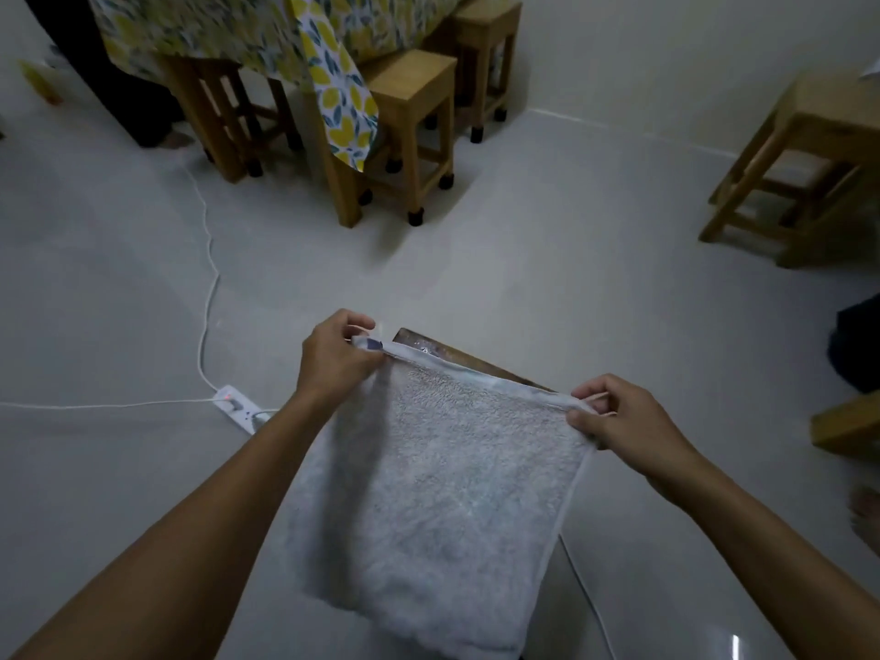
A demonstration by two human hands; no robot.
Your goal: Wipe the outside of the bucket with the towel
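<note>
Wiping has, by my reading, not begun: no bucket shows anywhere in view, so the whole outside remains to be cleaned and the bucket must first be found or turned towards. What is ready is the pale grey, square terry towel [428, 473], held spread out in the air above the floor, its looped pile nubbly and soft, its hemmed top edge flat and smooth, its lower part hanging limp and slightly folded. At the towel's upper left corner the left hand [333, 359] is closed in a pinch, thumb and fingertips gripping the hem beside a small dark label. At the towel's upper right corner the right hand [619, 416] is likewise closed in a pinch on the hem, the other fingers curled in. Just behind the towel's top edge a brown, flat-edged wooden thing [443, 350] peeks out; what it is I cannot tell. Left of the towel a white power strip [238, 407] lies on the smooth, pale, faintly glossy floor [524, 259] with a thin white cord trailing from it. Well beyond the towel stand plain wooden stools [409, 131], square-topped, under a lemon-print tablecloth [333, 83].
</note>
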